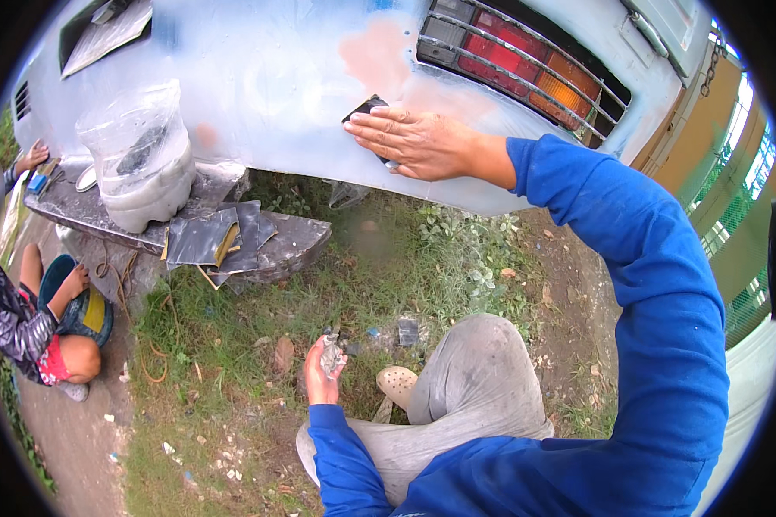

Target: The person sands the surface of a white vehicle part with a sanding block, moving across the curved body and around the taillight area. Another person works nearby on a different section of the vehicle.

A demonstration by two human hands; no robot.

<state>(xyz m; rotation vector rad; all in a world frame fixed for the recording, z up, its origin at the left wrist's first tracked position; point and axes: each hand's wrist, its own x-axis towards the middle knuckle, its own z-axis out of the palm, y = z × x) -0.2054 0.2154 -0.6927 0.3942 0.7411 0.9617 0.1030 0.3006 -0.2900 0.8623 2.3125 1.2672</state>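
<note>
My right hand (422, 144) lies with its fingers stretched together across a black piece of sandpaper (366, 108), pressing it to the whitish vehicle panel (276, 95). Most of that sheet is hidden under the fingers. Just right of it is a pinkish patch of filler (378, 56). Down by my knee, my left hand (322, 372) has its fingers curled round a small crumpled greyish thing (331, 357), whose kind I cannot make out. Several dark sandpaper sheets (203, 237) lie on a stone bench (293, 237) to the left.
A cut-open clear plastic jug (147, 185) with whitish contents stands on the bench. The barred tail light (513, 56) is right of my hand. At far left sits another person (39, 327); another hand (33, 157) touches the panel. Grass (233, 336) covers the ground below.
</note>
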